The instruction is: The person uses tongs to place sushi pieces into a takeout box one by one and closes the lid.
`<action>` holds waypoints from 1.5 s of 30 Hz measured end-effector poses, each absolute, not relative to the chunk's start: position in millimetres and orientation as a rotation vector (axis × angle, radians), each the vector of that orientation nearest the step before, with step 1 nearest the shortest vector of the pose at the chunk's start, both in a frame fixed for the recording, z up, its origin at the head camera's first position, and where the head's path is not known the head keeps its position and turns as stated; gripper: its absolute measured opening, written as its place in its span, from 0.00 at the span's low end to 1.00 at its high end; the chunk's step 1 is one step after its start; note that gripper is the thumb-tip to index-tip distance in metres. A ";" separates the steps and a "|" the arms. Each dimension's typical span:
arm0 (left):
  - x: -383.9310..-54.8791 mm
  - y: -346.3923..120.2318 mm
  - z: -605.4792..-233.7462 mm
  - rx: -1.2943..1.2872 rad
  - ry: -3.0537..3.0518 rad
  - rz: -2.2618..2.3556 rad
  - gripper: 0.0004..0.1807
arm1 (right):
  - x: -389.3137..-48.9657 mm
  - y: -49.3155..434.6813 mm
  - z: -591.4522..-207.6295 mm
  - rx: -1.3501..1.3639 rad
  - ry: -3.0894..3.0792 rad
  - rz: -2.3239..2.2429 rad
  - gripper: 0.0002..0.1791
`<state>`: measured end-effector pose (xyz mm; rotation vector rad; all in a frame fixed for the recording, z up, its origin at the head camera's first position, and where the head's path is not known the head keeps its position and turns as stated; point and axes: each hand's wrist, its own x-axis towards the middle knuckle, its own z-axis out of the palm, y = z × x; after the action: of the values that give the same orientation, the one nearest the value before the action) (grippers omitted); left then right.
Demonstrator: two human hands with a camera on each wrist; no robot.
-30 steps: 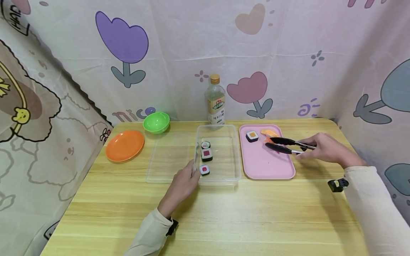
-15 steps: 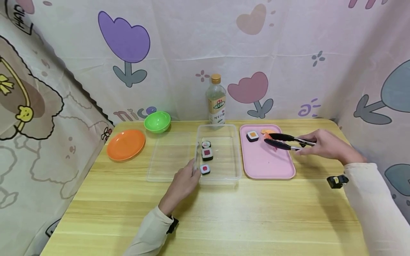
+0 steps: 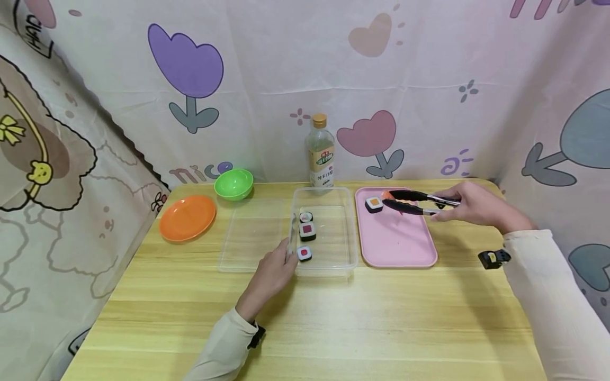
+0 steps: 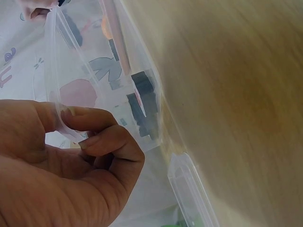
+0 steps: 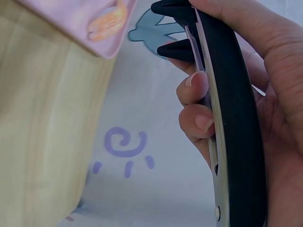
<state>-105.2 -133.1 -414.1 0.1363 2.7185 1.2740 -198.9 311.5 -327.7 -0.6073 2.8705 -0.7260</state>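
My left hand (image 3: 274,272) grips the left rim of a clear plastic container (image 3: 353,233), thumb and fingers pinching its edge in the left wrist view. Inside it lie three sushi rolls, one of them with a dark red centre (image 3: 307,229). My right hand (image 3: 476,206) holds black-tipped tongs (image 3: 411,196) over the pink tray (image 3: 397,246). An orange-red sushi piece (image 3: 386,195) shows between the tong tips, partly covered by them. Beside the tips sits a roll with an orange centre (image 3: 374,204). The right wrist view shows an orange piece (image 5: 109,22) on the tray.
A clear lid (image 3: 252,235) lies flat left of the container. Farther left are an orange plate (image 3: 187,218) and a green bowl (image 3: 234,184). Behind the container stands a bottle with a yellow cap (image 3: 321,153). A printed cloth hangs along the table's back edge.
My right hand and the tongs have moved left and toward the back of the tray, the orange-red piece shifting with the tips. My left hand stays on the container rim.
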 end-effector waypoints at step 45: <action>-106.8 -134.2 -414.7 0.119 2.706 1.280 0.27 | -247.9 186.0 -288.0 -0.832 2.713 -0.597 0.31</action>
<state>-106.8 -134.2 -414.7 0.1188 2.7062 1.2796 -247.9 186.0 -288.0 -0.8323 2.7129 -0.5971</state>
